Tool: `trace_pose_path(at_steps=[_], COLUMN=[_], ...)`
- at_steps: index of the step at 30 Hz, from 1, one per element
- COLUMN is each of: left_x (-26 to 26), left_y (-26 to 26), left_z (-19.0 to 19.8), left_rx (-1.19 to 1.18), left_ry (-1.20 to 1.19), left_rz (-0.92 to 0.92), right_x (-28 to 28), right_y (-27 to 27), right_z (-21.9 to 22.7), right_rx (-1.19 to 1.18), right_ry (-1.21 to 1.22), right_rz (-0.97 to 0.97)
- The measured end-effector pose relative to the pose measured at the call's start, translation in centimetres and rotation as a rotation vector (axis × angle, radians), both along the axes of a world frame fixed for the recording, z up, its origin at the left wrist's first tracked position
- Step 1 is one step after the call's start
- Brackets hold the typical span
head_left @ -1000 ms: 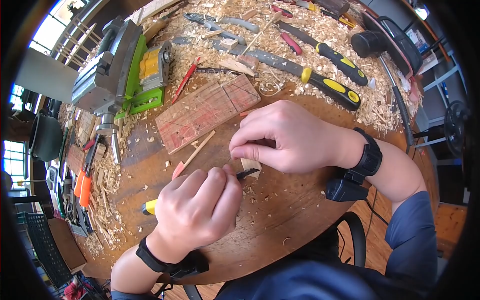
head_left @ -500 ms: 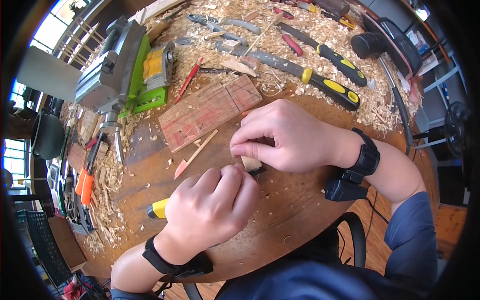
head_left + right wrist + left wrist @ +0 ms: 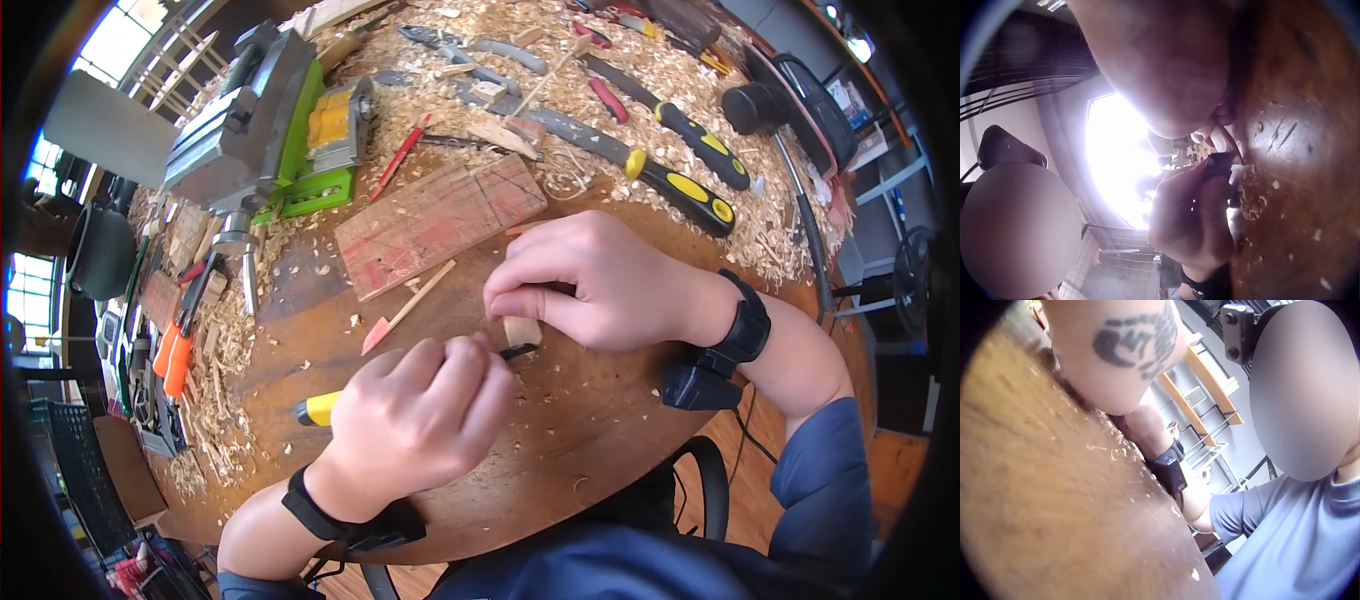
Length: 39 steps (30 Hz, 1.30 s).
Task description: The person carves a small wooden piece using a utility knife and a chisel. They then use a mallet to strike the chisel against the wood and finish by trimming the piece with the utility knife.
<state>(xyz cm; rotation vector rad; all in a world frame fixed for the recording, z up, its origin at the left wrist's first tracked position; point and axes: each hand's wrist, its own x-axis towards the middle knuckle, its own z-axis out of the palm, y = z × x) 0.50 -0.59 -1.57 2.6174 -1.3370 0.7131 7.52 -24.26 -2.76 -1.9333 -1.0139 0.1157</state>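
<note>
My left hand (image 3: 415, 410) grips a utility knife, its yellow handle (image 3: 318, 408) showing behind the fist. The dark blade (image 3: 518, 351) sticks out past the thumb side, right at the lower end of a small pale wood piece (image 3: 522, 331). That piece is pinched between the thumb and fingers of my right hand (image 3: 600, 285), which covers its upper part. Both hands work low over the wooden table (image 3: 560, 440), knuckles up. In the right wrist view, the left hand (image 3: 1188, 212) and the wood piece (image 3: 1219, 139) meet close above the tabletop.
Beyond the hands lies a reddish board (image 3: 440, 225), with a red-tipped stick (image 3: 410, 308) before it. A vise (image 3: 240, 140) stands at the left. Wood shavings (image 3: 650, 140) surround a yellow-and-black-handled rasp (image 3: 685, 195), a mallet (image 3: 755, 107) and a red pencil (image 3: 400, 157). Orange-handled tools (image 3: 177, 362) lie far left.
My left hand pushed the knife rightward along the wood piece, then drew back slightly, so the blade shows again. My right hand keeps its pinch. The head view has shifted a little.
</note>
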Motion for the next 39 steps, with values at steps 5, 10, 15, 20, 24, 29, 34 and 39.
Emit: trace_pose_path(at_steps=[5, 10, 15, 20, 24, 29, 34, 39], left_x=[-0.2, -0.4, -0.4, -0.2, 0.0, 0.2, 0.8, 1.7], left_y=[-0.2, -0.3, -0.1, 0.6, 1.6, 2.3, 2.4, 2.8], left_z=[0.5, 0.7, 0.4, 0.5, 1.5, 1.5, 1.5, 1.2], left_rx=[0.069, 0.063, 0.070, -0.007, -0.093, -0.167, -0.147, -0.193], left_ry=[0.055, 0.164, 0.129, 0.065, 0.032, 0.122, 0.124, -0.048], left_rz=[-0.013, 0.034, 0.007, -0.027, -0.028, 0.023, -0.013, -0.006], right_x=[-0.1, -0.2, -0.2, -0.5, -0.3, -0.1, 0.0, -0.1], right_y=[0.1, 0.3, 0.1, 0.0, 0.1, -0.1, 0.0, -0.7], right_z=[0.4, 0.7, 0.8, 1.6, 0.6, 0.4, 0.3, 0.3], right_rx=[-0.028, -0.007, -0.010, -0.035, -0.006, -0.026, 0.009, 0.141], right_ry=[-0.007, 0.004, -0.054, -0.045, -0.102, -0.070, -0.083, -0.120], right_rz=[0.006, -0.056, -0.034, -0.092, -0.076, -0.049, -0.032, -0.140])
